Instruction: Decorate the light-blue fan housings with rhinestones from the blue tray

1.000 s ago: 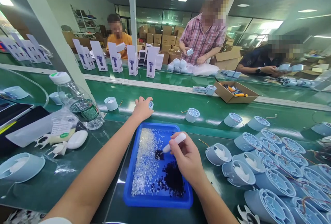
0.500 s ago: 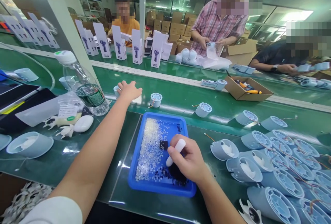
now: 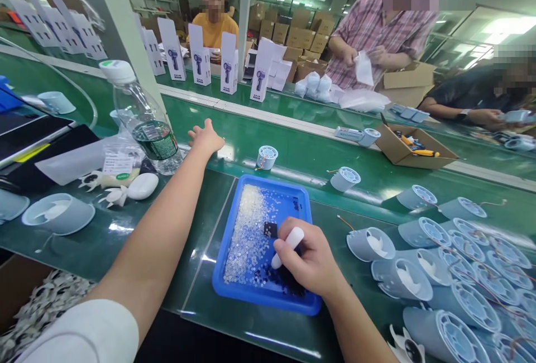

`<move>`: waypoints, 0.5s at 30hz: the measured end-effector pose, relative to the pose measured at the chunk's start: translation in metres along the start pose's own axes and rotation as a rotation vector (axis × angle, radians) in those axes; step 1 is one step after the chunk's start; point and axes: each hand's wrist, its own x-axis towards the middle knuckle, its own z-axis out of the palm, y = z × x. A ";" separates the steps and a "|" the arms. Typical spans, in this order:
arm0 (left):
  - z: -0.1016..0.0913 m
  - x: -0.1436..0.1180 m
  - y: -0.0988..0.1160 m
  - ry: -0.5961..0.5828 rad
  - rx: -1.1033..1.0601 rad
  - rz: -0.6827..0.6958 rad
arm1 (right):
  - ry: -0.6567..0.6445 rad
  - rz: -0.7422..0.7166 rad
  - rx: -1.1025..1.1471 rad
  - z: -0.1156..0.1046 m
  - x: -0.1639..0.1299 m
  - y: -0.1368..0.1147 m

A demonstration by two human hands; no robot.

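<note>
My left hand (image 3: pixel 208 138) is stretched out over the green surface with its fingers spread, and I see nothing in it. Right of it stands a small light-blue round fan housing (image 3: pixel 267 157) with a thin wire. My right hand (image 3: pixel 309 257) is wrapped round a thick white pen-like stick (image 3: pixel 288 247), held slanted over a blue tray (image 3: pixel 221 257). Inside the tray lie many tiny clear pieces (image 3: pixel 247 234), a heap of tiny black pieces (image 3: pixel 288 282) partly behind my right hand, and a small black square (image 3: pixel 270 229).
Many light-blue housings (image 3: pixel 456 313) crowd the right side, some with white fan blades inside. A plastic bottle (image 3: pixel 146 123) stands at left, near a white oval object (image 3: pixel 143 186). Beyond are white boxes (image 3: pixel 228 64), a cardboard box of tools (image 3: pixel 414 153) and several people.
The view has shifted, moving most things rightward in it. The housing beside my left hand is no longer visible, and that hand's fingers are spread. My right hand keeps the white stick over the tray.
</note>
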 end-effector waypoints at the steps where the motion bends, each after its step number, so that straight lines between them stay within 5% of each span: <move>1: 0.001 0.001 -0.001 -0.002 -0.006 0.004 | 0.000 0.001 0.000 0.000 0.000 0.000; 15: -0.007 -0.010 0.015 0.069 -0.117 0.202 | 0.089 -0.031 -0.019 -0.001 -0.001 0.001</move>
